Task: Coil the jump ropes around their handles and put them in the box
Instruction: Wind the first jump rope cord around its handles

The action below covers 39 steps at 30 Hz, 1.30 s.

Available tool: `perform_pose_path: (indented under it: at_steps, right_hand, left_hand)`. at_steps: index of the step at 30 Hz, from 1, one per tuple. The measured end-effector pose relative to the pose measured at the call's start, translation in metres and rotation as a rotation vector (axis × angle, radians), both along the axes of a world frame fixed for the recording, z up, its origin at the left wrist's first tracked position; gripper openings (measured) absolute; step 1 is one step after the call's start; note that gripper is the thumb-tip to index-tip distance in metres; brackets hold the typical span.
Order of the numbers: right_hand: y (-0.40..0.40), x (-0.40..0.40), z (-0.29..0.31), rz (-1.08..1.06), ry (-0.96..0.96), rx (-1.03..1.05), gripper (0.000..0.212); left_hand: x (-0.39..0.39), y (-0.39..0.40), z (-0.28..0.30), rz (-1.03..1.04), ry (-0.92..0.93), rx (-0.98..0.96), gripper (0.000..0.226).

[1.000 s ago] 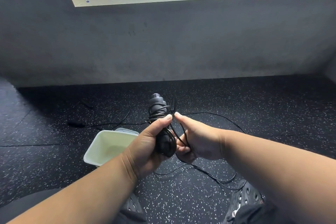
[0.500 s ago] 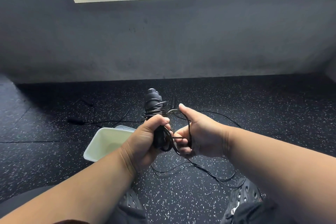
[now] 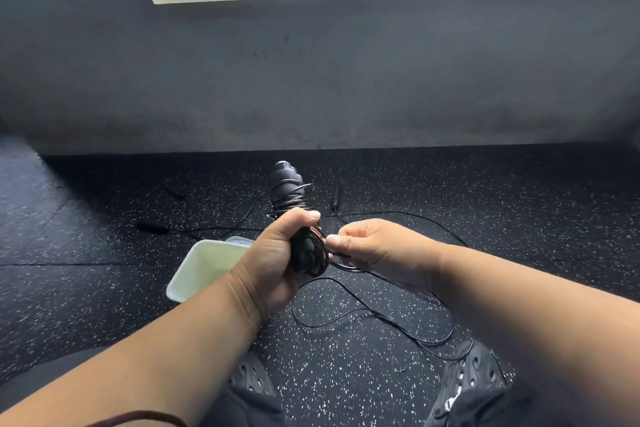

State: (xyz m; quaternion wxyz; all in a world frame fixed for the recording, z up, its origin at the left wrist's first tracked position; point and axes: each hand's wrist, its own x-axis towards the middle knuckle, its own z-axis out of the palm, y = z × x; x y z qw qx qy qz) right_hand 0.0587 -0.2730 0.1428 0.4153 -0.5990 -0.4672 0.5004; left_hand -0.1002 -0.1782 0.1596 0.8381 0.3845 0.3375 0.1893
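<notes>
My left hand (image 3: pixel 273 260) grips a pair of black jump-rope handles (image 3: pixel 289 184) held upright, with several turns of thin black cord wound round them. My right hand (image 3: pixel 374 246) pinches the cord just right of the handles, where a loop hangs. The loose cord (image 3: pixel 374 314) trails in curves over the floor below my hands. The pale open box (image 3: pixel 194 274) stands on the floor left of my left hand, partly hidden by my wrist. Another black rope with its handles (image 3: pixel 152 226) lies on the floor beyond the box.
The floor is black speckled rubber matting. A grey wall with a window rises behind. A further black handle (image 3: pixel 335 198) lies on the floor behind my hands. My black perforated shoes (image 3: pixel 471 378) are at the bottom, near the loose cord.
My right hand has come round from beside the handles to their right, drawing the cord into a new loop. My left hand's thumb has curled down over the winding.
</notes>
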Motion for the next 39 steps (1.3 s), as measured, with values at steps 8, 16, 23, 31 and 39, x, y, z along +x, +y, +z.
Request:
perform_pose_path:
  at_steps: [8,16,23,31,39]
  right_hand:
    - [-0.003,0.009,0.014,0.052,-0.278,0.135,0.047]
    - [0.001,0.006,0.006,0.011,-0.295,0.155,0.033]
    - [0.000,-0.008,0.001,0.059,-0.361,0.248,0.031]
    - [-0.002,-0.014,0.007,-0.020,-0.791,0.467,0.078]
    - [0.000,-0.031,-0.001,-0.227,-1.036,0.808,0.072]
  left_hand:
    - [-0.001,0.003,0.001,-0.042,0.041,-0.059,0.029]
    - [0.004,-0.011,0.000,-0.090,0.011,-0.058,0.026]
    - [0.004,-0.008,-0.003,-0.096,-0.012,-0.051,0.024]
    - [0.004,-0.012,-0.006,-0.136,-0.179,-0.121,0.021]
    - [0.008,-0.012,-0.007,-0.080,-0.195,-0.103,0.020]
